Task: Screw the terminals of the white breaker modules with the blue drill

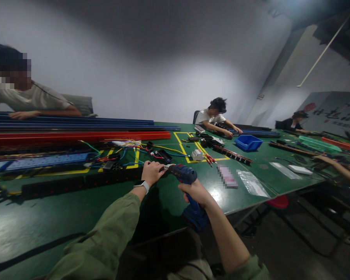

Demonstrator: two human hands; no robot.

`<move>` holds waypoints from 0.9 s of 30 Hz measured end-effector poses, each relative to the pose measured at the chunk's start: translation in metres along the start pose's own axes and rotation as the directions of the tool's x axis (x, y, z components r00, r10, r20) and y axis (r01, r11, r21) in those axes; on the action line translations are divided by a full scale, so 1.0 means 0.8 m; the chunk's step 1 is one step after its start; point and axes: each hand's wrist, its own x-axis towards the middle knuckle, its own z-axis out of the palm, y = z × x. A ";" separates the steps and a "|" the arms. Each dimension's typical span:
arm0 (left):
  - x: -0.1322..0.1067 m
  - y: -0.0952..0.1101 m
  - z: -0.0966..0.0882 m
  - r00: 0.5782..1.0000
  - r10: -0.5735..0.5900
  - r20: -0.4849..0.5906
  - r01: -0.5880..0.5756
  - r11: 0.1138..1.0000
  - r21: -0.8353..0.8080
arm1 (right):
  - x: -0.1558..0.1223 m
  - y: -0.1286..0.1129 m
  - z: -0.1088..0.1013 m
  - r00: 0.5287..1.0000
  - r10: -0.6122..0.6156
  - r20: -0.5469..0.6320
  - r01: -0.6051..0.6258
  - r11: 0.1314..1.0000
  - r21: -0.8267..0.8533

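My right hand (196, 192) is wrapped round the handle of a blue cordless drill (186, 174), which points left and away from me. Its bit ends at the fingers of my left hand (152, 173). Those fingers are curled together at the right end of a long black strip with red dots (105, 177); whatever they pinch is hidden. The strip lies along the near side of the green table (175, 206). Just beyond my left hand are loose coloured wires (124, 149) and a small black part (165, 155).
Red channel (134, 136) and blue channels (119, 123) lie across the far left. Toward the right are a grey-white block (197, 155), a blue bin (247, 142), a pink pixelated item (227, 176) and a plastic bag (253, 183). Co-workers sit around the table, and a red stool (278, 202) stands below.
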 end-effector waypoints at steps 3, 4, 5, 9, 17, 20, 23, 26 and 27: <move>0.000 0.000 -0.001 1.000 -0.003 0.000 0.003 1.000 -0.003 | 0.001 0.001 -0.001 1.000 -0.007 0.000 0.007 1.000 -0.001; 0.000 0.001 -0.001 1.000 -0.004 -0.001 0.004 1.000 -0.004 | 0.001 0.001 -0.001 1.000 -0.007 0.001 0.007 1.000 -0.002; 0.000 0.001 -0.001 1.000 -0.003 -0.002 0.003 1.000 -0.004 | 0.001 0.002 -0.001 1.000 -0.006 0.003 0.006 1.000 -0.003; 0.001 0.000 0.000 1.000 -0.004 -0.002 0.004 1.000 -0.001 | 0.001 0.001 -0.001 1.000 -0.005 0.009 0.005 1.000 -0.004; 0.001 -0.001 0.001 1.000 -0.002 -0.005 0.001 1.000 -0.004 | 0.000 0.000 -0.001 1.000 0.002 0.005 -0.002 1.000 -0.009; 0.000 -0.001 0.002 1.000 -0.004 -0.005 0.004 1.000 -0.010 | 0.000 0.000 -0.001 1.000 -0.004 0.010 0.004 1.000 -0.003; 0.000 -0.001 0.002 1.000 -0.010 0.001 0.010 1.000 -0.005 | 0.000 0.000 -0.001 1.000 -0.008 0.008 0.008 1.000 0.003; 0.001 -0.001 0.001 1.000 -0.009 0.006 0.009 1.000 -0.006 | 0.000 0.000 0.000 1.000 0.004 -0.002 -0.004 1.000 0.000; 0.001 -0.001 0.001 1.000 -0.007 0.007 0.007 1.000 -0.008 | 0.000 0.000 0.001 1.000 0.009 -0.005 -0.009 1.000 -0.001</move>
